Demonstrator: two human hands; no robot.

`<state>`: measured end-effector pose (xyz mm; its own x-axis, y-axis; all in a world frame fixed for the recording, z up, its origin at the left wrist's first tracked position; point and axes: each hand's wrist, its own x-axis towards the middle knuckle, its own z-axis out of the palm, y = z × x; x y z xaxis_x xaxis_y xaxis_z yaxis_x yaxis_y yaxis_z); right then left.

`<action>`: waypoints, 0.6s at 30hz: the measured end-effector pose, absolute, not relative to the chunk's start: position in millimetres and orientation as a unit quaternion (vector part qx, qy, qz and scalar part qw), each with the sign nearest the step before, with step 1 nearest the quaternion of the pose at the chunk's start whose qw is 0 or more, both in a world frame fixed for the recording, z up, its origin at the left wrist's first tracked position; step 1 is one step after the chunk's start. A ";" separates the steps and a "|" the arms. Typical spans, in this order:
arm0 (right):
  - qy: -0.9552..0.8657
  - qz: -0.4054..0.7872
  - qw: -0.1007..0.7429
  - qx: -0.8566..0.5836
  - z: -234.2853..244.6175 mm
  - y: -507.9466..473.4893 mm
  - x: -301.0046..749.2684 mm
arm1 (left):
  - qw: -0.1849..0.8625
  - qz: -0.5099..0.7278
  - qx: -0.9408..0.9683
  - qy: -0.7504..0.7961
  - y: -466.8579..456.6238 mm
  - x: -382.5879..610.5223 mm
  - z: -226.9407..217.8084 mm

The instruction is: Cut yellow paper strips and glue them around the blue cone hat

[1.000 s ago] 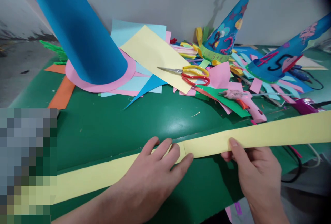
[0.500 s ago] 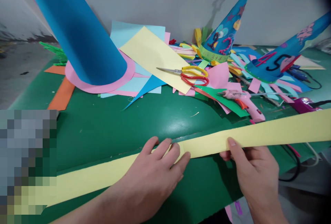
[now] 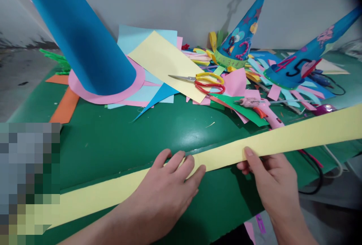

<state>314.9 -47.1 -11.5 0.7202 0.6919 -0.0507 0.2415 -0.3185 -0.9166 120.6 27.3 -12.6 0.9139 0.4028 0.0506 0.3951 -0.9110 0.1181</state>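
Observation:
A long pale-yellow paper strip (image 3: 226,155) slants across the front of the green table, its right end higher than its left. My left hand (image 3: 172,188) lies over the middle of the strip, fingers curled over it and thumb at the near edge, pressing it to the table. Further right, my right hand (image 3: 271,181) pinches the strip, thumb on top and fingers beneath. That right part is lifted off the table. Under my left hand, part of the strip is hidden, and its far left end runs into a pixelated patch.
A tall blue paper cone (image 3: 93,48) with a pink brim stands at left. Scissors (image 3: 207,82) lie on yellow card (image 3: 169,63). A pink glue gun (image 3: 263,109) is just beyond the strip. Two decorated cone hats (image 3: 240,33) stand among paper scraps. Cables hang at right.
The right part of the strip and my right hand have risen slightly and shifted a little left. My left hand keeps nearly the same place. The whole view has shifted slightly.

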 end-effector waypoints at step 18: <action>-0.693 0.177 0.323 -0.620 -11.3 -59.7 310.9 | 0.062 0.020 0.975 0.212 25.8 119.4 -12.6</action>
